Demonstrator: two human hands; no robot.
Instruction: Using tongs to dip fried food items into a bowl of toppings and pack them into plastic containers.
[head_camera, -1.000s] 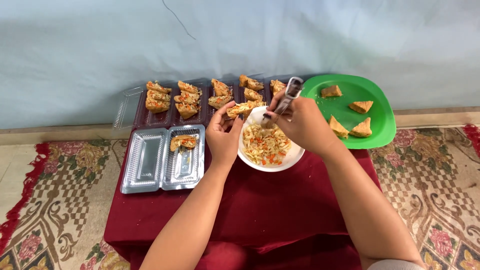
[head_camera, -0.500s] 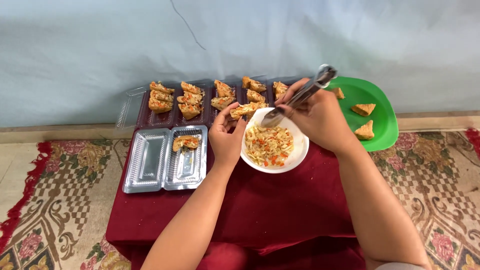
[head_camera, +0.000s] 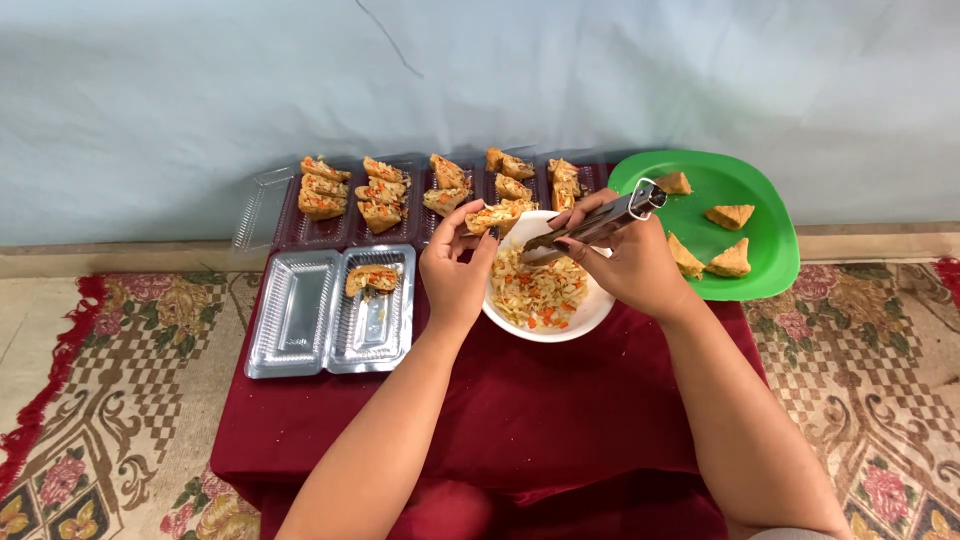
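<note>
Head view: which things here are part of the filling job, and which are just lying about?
In use:
left hand holding a pastry
right hand holding tongs
bowl of filling
open tray
green plate of empty pastries

Lying about:
filled trays
red cloth
rug

Bare red bench (head_camera: 480, 420) is left in front of the white bowl (head_camera: 590, 318). Passage behind is blocked by filled trays (head_camera: 290, 225), and to the right by the green plate (head_camera: 770, 215).
</note>
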